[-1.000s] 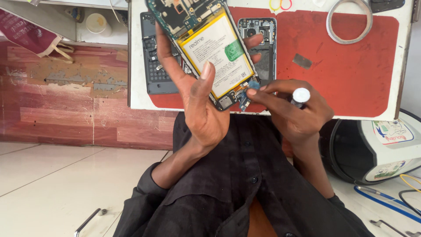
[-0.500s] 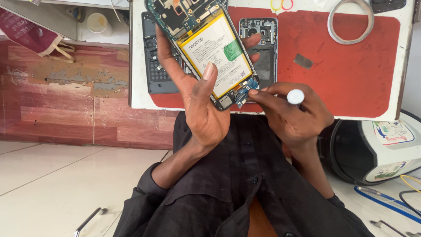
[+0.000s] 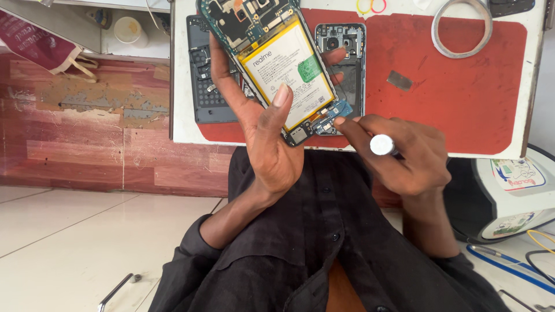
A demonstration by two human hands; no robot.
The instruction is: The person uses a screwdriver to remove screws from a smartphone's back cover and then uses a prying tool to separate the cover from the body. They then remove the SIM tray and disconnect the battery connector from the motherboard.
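Your left hand (image 3: 263,136) grips an opened phone (image 3: 277,63), its back cover off, holding it up above the near edge of the desk (image 3: 537,86). Your thumb lies across the yellow-bordered battery (image 3: 289,72), and your fingertips show past the phone's far side, so the body is clamped between thumb and fingers. The green circuit board (image 3: 243,20) sits at the phone's top end, tilted away from you to the left.

Your right hand (image 3: 402,153) is closed around a slim tool with a round white cap (image 3: 381,144). Its index finger points at the phone's lower end, touching or just beside the small blue board (image 3: 338,110) there; the tool's tip is hidden behind your fingers, so you cannot tell where it lands.

On the desk lies a red mat (image 3: 462,92). Behind the phone, two dark phone shells rest on it: one (image 3: 202,75) to the left, one (image 3: 347,58) to the right with a camera cutout at its top. A roll of tape (image 3: 462,26) lies at the far right of the mat, and a small grey scrap (image 3: 400,80) sits between the tape and the right shell. Two small coloured rings (image 3: 371,6) lie at the far edge.
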